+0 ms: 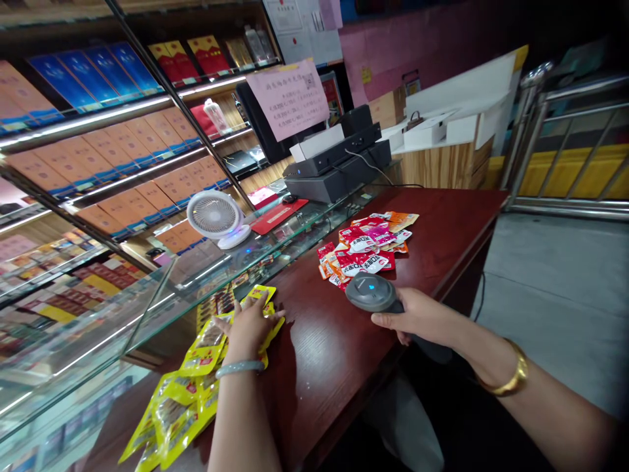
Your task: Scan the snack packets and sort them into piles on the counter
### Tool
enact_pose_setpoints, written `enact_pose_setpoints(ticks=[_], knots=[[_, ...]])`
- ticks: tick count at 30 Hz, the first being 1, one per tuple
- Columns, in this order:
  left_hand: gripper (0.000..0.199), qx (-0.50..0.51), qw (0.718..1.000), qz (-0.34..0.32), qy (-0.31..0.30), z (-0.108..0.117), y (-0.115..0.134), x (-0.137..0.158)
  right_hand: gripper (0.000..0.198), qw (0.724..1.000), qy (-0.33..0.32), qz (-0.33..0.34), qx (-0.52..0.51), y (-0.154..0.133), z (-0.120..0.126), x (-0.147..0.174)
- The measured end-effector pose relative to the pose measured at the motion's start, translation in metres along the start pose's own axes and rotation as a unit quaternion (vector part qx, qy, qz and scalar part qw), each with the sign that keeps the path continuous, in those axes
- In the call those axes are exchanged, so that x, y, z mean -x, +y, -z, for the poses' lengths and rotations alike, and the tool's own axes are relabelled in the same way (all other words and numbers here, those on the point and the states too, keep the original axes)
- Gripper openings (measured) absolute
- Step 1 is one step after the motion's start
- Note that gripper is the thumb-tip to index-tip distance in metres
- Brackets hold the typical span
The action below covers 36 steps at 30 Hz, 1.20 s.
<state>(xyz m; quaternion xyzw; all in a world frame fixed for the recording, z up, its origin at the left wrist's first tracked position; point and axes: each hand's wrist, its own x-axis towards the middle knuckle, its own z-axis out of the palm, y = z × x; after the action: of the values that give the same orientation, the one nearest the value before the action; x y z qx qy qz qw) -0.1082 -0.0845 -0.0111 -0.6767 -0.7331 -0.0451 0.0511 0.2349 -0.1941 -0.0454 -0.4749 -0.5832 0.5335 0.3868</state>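
Observation:
My right hand [417, 314] is wrapped round the handle of a dark grey barcode scanner [371, 293], held above the brown table [319, 354]. My left hand [249, 328] lies with spread fingers on yellow snack packets [201, 351], touching the upper ones. More yellow packets [171, 419] with clear windows overlap nearer to me, left of my forearm. Beyond the scanner lies a pile of small red, white and orange snack packets [366, 246]. The undersides of the left fingers are partly hidden.
Along the table's left runs a glass display counter [162, 301] with a white fan [216, 216] and a red mat [279, 217] on it. A black cash drawer [339, 170] and a monitor stand behind. Boxed goods fill the shelves [108, 151]. A metal railing [574, 144] stands right.

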Motion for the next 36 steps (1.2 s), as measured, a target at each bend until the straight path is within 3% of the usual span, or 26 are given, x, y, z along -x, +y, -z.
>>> enact_pose_setpoints(ticks=[3,5,9,14,19,23,29,36], knots=[[0.053,0.043,0.995,-0.044,0.079,0.003,0.027,0.003,0.038,1.000,0.010,0.002,-0.007,0.000,0.007,0.001],[0.041,0.114,0.986,-0.088,0.082,0.002,0.049,0.006,0.038,1.000,0.016,0.003,-0.012,0.000,0.013,0.002],[0.038,0.248,0.960,-0.128,-0.016,-0.006,0.098,0.017,0.037,0.999,0.027,-0.005,-0.020,0.006,0.028,0.003],[0.051,0.221,0.966,-0.125,-0.046,-0.013,0.151,0.012,0.041,0.999,0.044,-0.007,-0.007,0.016,0.046,0.000],[0.053,0.234,0.965,-0.065,-0.100,-0.025,0.179,-0.015,0.042,0.999,0.047,-0.011,-0.007,0.020,0.056,-0.001],[0.037,0.298,0.950,-0.057,-0.077,-0.042,0.176,-0.025,0.042,0.998,0.050,-0.015,-0.023,0.024,0.062,0.000],[0.033,0.396,0.916,-0.050,-0.032,-0.047,0.130,-0.025,0.040,0.998,0.041,-0.006,-0.044,0.023,0.064,0.002],[0.025,0.492,0.867,0.082,-0.003,-0.044,0.095,-0.016,0.043,0.995,-0.027,0.024,-0.090,-0.022,0.032,-0.031]])
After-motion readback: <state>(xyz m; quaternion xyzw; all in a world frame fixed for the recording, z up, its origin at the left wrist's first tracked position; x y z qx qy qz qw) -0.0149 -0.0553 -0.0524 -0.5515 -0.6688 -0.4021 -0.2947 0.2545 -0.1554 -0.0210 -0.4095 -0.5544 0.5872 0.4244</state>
